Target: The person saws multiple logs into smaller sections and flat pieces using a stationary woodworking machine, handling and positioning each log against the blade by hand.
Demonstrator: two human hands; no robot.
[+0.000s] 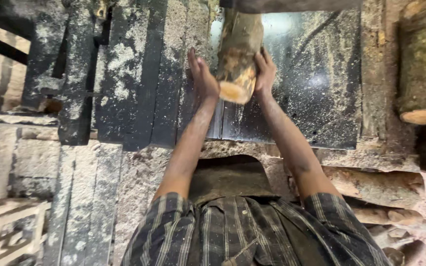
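The short round log with rough brown bark [240,47] lies lengthwise on the dark, sawdust-strewn metal surface [316,93], clasped at its pale cut end between both hands: left hand [203,76] flat against its side, right hand [265,74] cupped round the other. Loose sawdust could let it skid or roll. A second, mossy log [422,69] lies well right of it.

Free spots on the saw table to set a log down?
Free: the dusty metal plate between the held log and the second log; the dark planks beyond the left hand. Crowded: around the right hand, and the offcuts at lower right.
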